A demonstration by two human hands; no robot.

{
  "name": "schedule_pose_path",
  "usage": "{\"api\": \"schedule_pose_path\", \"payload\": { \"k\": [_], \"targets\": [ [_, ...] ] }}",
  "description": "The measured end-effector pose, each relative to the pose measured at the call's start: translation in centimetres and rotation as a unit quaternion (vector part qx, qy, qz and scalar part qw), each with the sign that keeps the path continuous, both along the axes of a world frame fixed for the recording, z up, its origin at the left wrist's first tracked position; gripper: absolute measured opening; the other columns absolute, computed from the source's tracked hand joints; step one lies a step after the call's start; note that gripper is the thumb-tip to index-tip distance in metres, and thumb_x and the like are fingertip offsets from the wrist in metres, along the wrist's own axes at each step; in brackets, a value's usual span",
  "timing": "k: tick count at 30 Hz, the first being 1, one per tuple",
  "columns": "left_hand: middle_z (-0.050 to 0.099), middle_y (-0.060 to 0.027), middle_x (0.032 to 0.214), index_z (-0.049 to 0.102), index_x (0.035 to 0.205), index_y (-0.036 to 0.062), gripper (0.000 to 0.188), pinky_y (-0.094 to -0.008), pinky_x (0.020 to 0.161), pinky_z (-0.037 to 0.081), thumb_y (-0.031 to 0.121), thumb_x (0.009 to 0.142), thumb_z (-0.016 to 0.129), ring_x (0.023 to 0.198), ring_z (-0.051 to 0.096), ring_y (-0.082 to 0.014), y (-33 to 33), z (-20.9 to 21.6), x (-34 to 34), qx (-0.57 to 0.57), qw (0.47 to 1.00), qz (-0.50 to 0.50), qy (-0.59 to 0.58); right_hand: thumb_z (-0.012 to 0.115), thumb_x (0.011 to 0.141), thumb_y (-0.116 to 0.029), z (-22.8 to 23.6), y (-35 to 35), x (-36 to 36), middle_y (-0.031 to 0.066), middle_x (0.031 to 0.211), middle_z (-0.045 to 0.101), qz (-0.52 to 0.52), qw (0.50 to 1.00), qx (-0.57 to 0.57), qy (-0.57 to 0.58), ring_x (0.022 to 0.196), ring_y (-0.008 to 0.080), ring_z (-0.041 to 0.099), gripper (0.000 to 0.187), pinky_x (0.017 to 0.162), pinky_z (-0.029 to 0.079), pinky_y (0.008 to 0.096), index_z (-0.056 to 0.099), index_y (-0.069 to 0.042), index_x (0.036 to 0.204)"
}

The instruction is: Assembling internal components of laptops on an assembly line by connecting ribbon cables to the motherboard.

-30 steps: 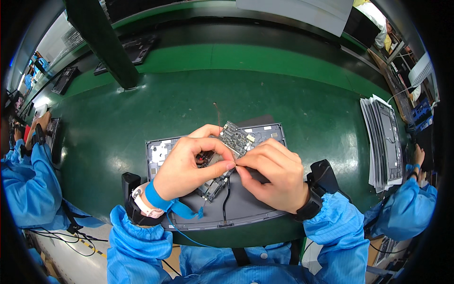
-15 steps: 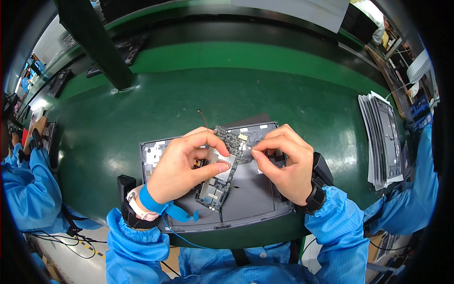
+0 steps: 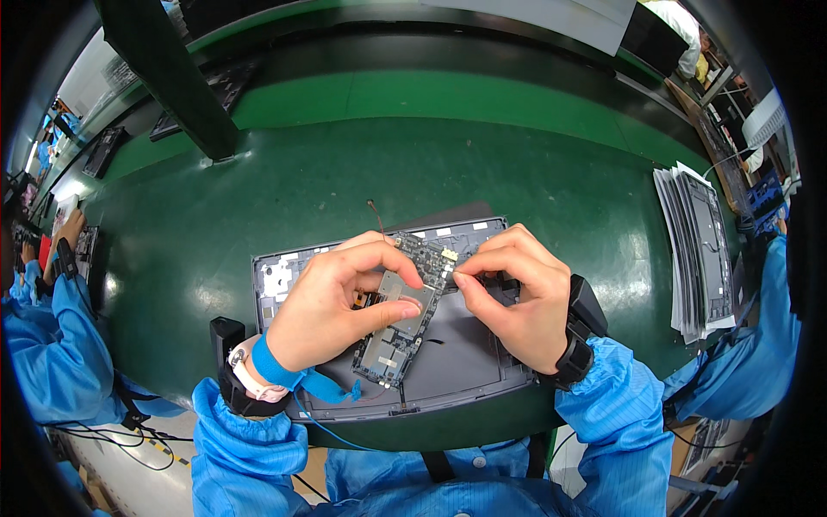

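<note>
Board (image 3: 412, 326) was in the left hand (image 3: 345, 297), over the grey panel (image 3: 465, 366) on the bench (image 3: 327, 185); couldn't tell if it touched the panel. Long axis ran slanted: far end away from the person and a bit right, near end toward them and left. Pale connector (image 3: 449, 255) sat at the far right corner. Left grip: part-curled, thumb on the board's face, other fingers mostly hidden. Right hand (image 3: 525, 306) at the board's right edge, thumb and index tips pinched together; couldn't tell if anything was between.
</note>
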State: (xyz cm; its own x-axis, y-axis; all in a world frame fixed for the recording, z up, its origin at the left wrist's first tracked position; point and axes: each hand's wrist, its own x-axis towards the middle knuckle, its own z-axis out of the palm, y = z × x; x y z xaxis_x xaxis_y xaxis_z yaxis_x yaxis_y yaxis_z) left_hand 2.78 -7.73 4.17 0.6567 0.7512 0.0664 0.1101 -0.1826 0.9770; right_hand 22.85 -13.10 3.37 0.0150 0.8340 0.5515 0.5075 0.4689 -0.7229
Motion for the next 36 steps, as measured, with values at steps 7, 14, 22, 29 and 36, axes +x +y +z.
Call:
{"api": "schedule_pose_path", "payload": {
  "k": [7, 14, 22, 29, 36],
  "targets": [
    [0.051, 0.0015, 0.09, 0.061, 0.088, 0.0044, 0.018, -0.0193, 0.05, 0.029, 0.005, 0.074, 0.072, 0.054, 0.03, -0.0022, 0.0, -0.1, -0.1, 0.006, 1.0, 0.0, 0.0, 0.072, 0.065, 0.003, -0.1, 0.0, 0.0, 0.006, 0.074, 0.061, -0.001, 1.0, -0.002, 0.002, 0.069, 0.0187, 0.058, 0.014, 0.059, 0.047, 0.0276, 0.066, -0.003, 0.076],
    [0.05, 0.0015, 0.089, 0.061, 0.089, 0.004, 0.018, -0.0187, 0.049, 0.028, 0.004, 0.074, 0.072, 0.053, 0.03, -0.0012, 0.0, 0.1, -0.1, -0.014, 1.0, -0.004, -0.002, 0.073, 0.063, 0.003, -0.1, 0.1, 0.1, 0.0053, 0.074, 0.059, -0.015, 0.997, 0.056, -0.058, 0.069, 0.0205, 0.056, 0.017, 0.059, 0.046, 0.0292, 0.066, -0.005, 0.076],
    [0.049, 0.0011, 0.089, 0.061, 0.09, 0.0043, 0.019, -0.0192, 0.049, 0.028, 0.004, 0.074, 0.072, 0.053, 0.031, -0.001, 0.1, -0.2, -0.4, -0.015, 1.0, -0.013, -0.007, 0.072, 0.065, 0.004, 0.2, -0.1, 0.1, 0.0056, 0.075, 0.058, -0.005, 0.992, 0.068, -0.102, 0.07, 0.0186, 0.057, 0.016, 0.06, 0.046, 0.0276, 0.066, -0.004, 0.078],
    [0.056, -0.0079, 0.104, 0.048, 0.114, 0.0026, 0.038, -0.0175, 0.057, 0.041, -0.004, 0.081, 0.063, 0.075, 0.056, -0.0041, -0.5, 0.4, 0.3, -0.1, 0.992, 0.034, -0.076, 0.069, 0.068, 0.004, 0.1, 0.0, -0.3, 0.0069, 0.075, 0.061, 0.019, 0.999, -0.039, 0.016, 0.067, 0.0173, 0.059, 0.011, 0.061, 0.048, 0.0264, 0.064, 0.0, 0.077],
    [0.054, -0.0163, 0.119, 0.038, 0.129, -0.0039, 0.052, -0.024, 0.081, 0.05, -0.012, 0.08, 0.054, 0.095, 0.06, -0.0152, -0.4, 1.2, 0.2, -0.111, 0.992, 0.023, -0.049, 0.068, 0.072, 0.003, -0.1, 0.1, 0.0, 0.0081, 0.076, 0.063, 0.045, 0.987, -0.116, 0.1, 0.068, 0.0149, 0.06, 0.007, 0.063, 0.048, 0.0248, 0.065, 0.002, 0.078]
  ]
}}
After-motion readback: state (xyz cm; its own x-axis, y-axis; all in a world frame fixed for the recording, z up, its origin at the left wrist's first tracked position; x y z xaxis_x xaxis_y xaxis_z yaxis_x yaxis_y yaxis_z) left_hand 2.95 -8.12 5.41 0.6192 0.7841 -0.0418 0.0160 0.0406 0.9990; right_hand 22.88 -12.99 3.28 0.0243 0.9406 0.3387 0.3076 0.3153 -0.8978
